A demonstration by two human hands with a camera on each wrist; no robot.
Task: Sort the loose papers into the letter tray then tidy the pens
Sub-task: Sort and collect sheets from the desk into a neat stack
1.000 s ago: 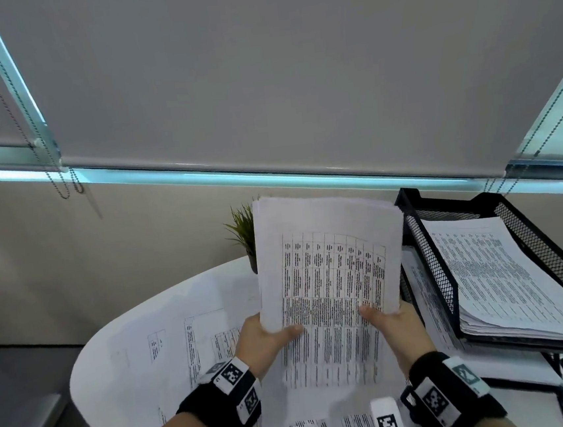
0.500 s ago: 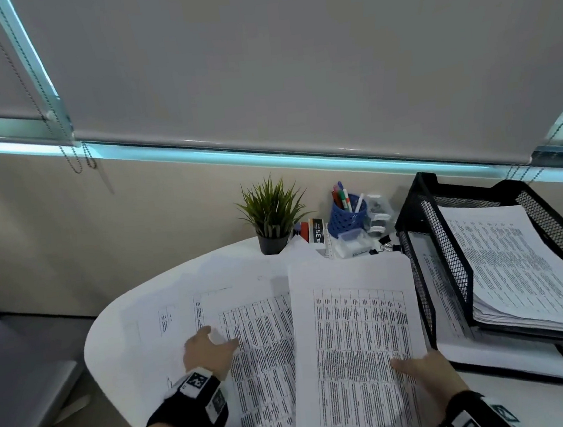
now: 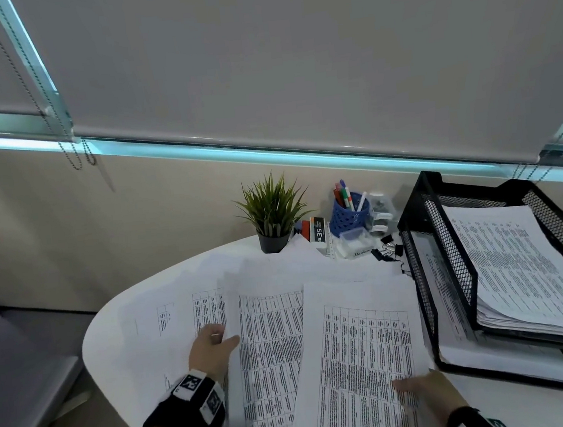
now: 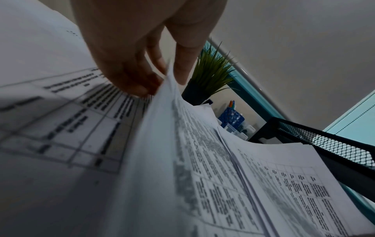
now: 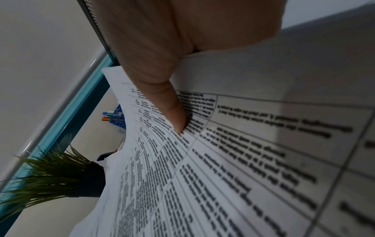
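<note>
On the worktop [image 3: 119,332] now, no longer held upright: printed stack [image 3: 359,360], right hand [image 3: 424,389] gripping its edge. Left hand [image 3: 210,349] pinching another sheet [image 3: 268,345]. Letter tray [image 3: 443,266] just beside, awaiting both.

— Position of the papers?
— Loose sheets [image 3: 356,361] overlap on the table [image 3: 104,347], left of the letter tray [image 3: 425,220].
— Behind them?
— Plant [image 3: 271,214], then pen cup [image 3: 347,215] to its right, by the wall.
</note>
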